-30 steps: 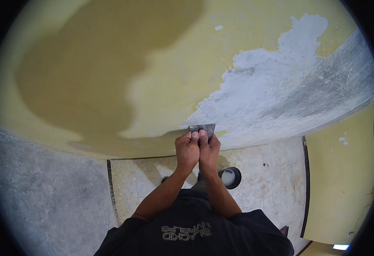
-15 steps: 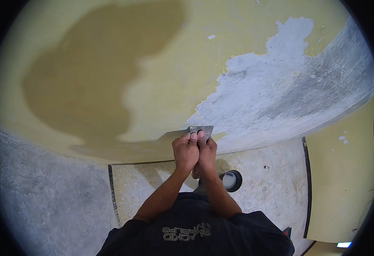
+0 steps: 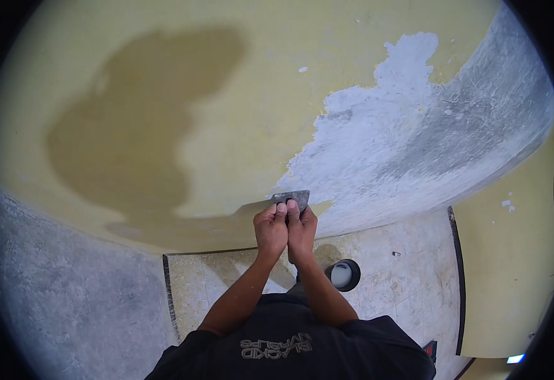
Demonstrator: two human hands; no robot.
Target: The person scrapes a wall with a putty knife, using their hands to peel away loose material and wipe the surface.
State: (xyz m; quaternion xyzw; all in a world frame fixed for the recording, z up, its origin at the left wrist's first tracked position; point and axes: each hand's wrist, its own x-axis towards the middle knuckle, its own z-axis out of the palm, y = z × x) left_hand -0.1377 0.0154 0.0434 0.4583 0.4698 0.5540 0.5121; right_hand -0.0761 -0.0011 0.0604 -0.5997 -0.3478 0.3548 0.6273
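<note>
Left hand (image 3: pixel 270 233) and right hand (image 3: pixel 302 234), nearly closed, are being pressed together, one scraper (image 3: pixel 297 197) being clamped under two thumbs (image 3: pixel 281 208).

A yellow wall (image 3: pixel 239 126) curved across the view, with a ragged whitish patch (image 3: pixel 365 139) and a big soft shadow (image 3: pixel 131 126). Grey wall (image 3: pixel 80 278) stood at left and more yellow at right. Below lay a pale, stained floor (image 3: pixel 397 266), with a dark strip (image 3: pixel 458 272) along its right edge.

Above my grey blade (image 3: pixel 300 196), the wall (image 3: pixel 239 139) is yellow. To the blade's right, a white patch (image 3: pixel 365 139) shows grey streaks.
</note>
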